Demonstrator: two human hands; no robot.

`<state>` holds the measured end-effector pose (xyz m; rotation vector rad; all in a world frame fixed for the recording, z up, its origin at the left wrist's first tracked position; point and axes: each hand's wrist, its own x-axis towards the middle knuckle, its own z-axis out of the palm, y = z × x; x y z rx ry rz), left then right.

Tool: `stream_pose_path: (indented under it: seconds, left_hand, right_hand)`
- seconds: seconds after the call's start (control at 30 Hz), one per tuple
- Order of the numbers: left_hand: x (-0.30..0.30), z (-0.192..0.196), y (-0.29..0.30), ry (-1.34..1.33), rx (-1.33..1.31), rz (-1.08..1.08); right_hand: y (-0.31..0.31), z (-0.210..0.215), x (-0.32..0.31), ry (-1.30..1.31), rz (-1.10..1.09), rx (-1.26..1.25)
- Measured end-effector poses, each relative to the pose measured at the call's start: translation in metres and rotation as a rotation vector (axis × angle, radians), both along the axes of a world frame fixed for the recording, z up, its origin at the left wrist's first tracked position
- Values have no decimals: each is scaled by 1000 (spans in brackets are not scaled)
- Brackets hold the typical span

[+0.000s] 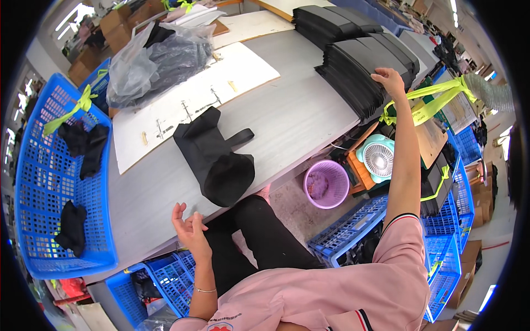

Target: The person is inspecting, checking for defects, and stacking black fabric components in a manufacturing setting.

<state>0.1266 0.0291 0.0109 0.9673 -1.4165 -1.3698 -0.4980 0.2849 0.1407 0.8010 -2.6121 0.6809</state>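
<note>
A black fabric pouch with a round end and a side strap (221, 157) lies on the grey tabletop (287, 71), near its front edge. My left hand (191, 229) is beside the pouch's near end at the table edge, fingers loosely bent and apart, holding nothing. With the arm stretched out, my right hand (391, 83) is at a tall stack of black flat panels (359, 66) at the far right. Its fingers are bent together over the top of the stack. What they hold, if anything, is too small to make out. Behind stands another black stack (331, 22).
A white marked board (193, 99) and a clear plastic bag (160, 63) lie at the back left. On the left is a blue basket (66, 265) with black pieces. A purple bin (326, 185), a small fan (379, 157) and a blue crate (348, 223) are at right.
</note>
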Motion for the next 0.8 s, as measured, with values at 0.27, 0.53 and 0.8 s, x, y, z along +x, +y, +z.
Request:
stream_pose_path:
  seconds: [0.27, 0.53, 0.8]
  left_hand:
    - [6, 1, 15, -5, 74, -47]
    - [13, -3, 40, 8, 169, -200]
    - [-33, -28, 74, 178, 679, -837]
  right_hand:
    - [-17, -24, 13, 625, -6, 391]
    - [-48, -28, 141, 827, 81, 329]
    - [-58, -125, 406, 298, 360, 302]
